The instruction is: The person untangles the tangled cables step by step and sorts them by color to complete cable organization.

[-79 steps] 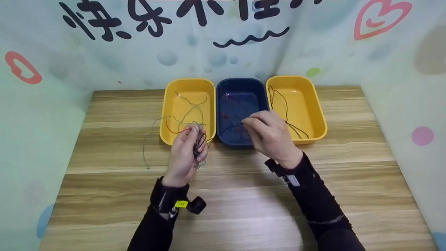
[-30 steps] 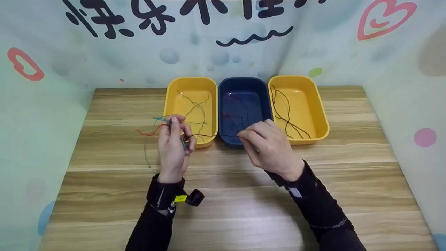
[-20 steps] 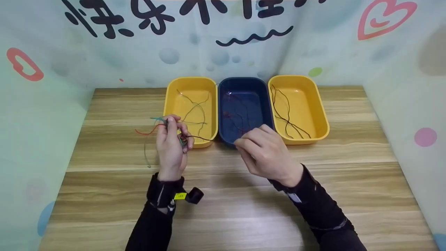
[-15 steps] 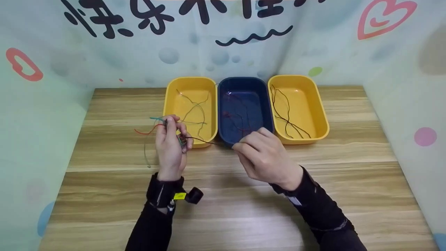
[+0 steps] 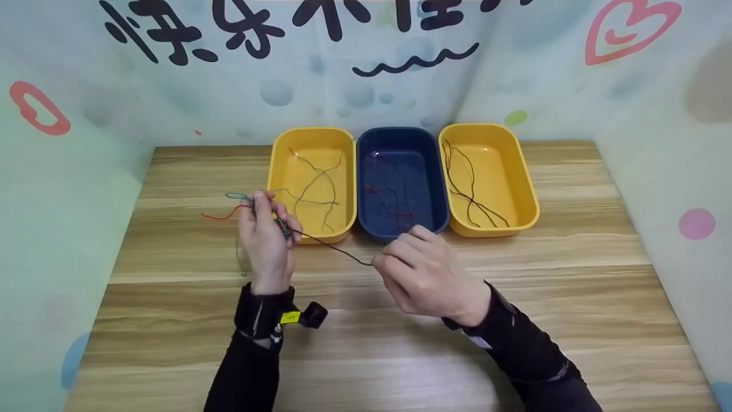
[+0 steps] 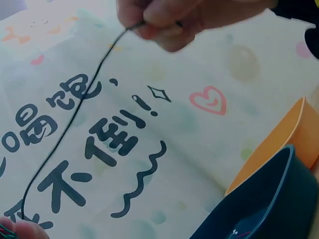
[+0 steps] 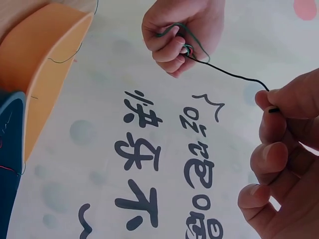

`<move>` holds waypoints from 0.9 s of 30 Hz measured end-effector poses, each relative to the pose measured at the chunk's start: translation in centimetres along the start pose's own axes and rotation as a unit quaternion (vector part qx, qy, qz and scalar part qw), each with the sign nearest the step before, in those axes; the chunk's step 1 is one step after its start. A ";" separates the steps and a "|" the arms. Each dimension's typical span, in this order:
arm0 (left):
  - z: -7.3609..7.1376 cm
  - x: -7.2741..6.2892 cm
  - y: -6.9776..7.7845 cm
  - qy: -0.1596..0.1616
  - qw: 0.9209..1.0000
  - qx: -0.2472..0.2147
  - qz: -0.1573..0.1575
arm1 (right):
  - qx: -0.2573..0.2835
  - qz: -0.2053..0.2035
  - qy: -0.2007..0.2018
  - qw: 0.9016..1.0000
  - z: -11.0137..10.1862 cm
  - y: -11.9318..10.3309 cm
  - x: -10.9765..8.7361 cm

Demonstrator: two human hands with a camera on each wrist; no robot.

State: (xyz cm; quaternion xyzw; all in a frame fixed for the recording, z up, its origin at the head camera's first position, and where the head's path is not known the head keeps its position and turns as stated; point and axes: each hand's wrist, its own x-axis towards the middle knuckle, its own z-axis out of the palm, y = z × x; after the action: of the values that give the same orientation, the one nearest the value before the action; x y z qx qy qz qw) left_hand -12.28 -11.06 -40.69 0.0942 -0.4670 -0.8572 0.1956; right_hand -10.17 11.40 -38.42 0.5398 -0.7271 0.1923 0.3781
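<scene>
In the head view my left hand (image 5: pixel 264 246) grips a small bundle of thin wires. A red wire (image 5: pixel 220 217) and a teal-green loop (image 5: pixel 235 195) stick out past its thumb. One black wire (image 5: pixel 334 247) runs from that bundle to my right hand (image 5: pixel 432 277), which pinches it near the end between thumb and forefinger. The right wrist view shows the short black wire tip (image 7: pixel 273 110) below the thumb and a green wire (image 7: pixel 197 42) looping out of the left fist. Between the hands, the black wire hangs fairly straight with a slight bend.
Three bins stand side by side at the back: a yellow bin (image 5: pixel 274 166) with green wires, a dark blue bin (image 5: pixel 403 133) with red wires, and a yellow bin (image 5: pixel 529 189) with black wires. A thin greenish wire (image 5: pixel 238 257) trails onto the wooden table (image 5: pixel 366 355).
My right hand has come down and toward me from over the blue bin, still pinching the black wire. The left hand has shifted left, and more black wire shows between them.
</scene>
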 end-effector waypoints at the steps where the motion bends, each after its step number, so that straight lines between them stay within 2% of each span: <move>1: -0.1 0.1 0.0 0.004 1.000 0.002 0.004 | 0.000 -0.001 0.000 1.000 0.0 0.0 0.0; 8: -0.3 0.5 -0.2 0.022 0.999 0.019 0.036 | -0.010 -0.011 -0.003 1.000 -0.3 -0.2 0.0; 12: -0.5 1.0 -0.2 0.042 0.997 0.014 0.055 | 0.001 -0.012 0.003 1.000 -0.6 -0.4 0.1; 18: -1.0 1.7 -0.3 0.063 0.996 0.028 0.064 | 0.008 -0.011 0.011 1.000 -1.1 -0.4 0.2; 23: -1.1 1.6 -0.2 0.040 0.995 0.056 0.067 | 0.010 0.001 0.027 1.000 -1.7 0.0 0.3; 27: -1.1 1.3 -0.1 -0.014 0.993 0.102 0.065 | 0.004 0.025 0.057 0.998 -2.6 0.9 0.3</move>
State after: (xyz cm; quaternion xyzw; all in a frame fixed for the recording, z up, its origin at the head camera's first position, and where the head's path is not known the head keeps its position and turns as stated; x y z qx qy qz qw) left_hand -13.13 -12.45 -41.39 0.0710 -0.5602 -0.7917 0.2331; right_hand -10.14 13.26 -36.44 0.5108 -0.7168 0.2351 0.4122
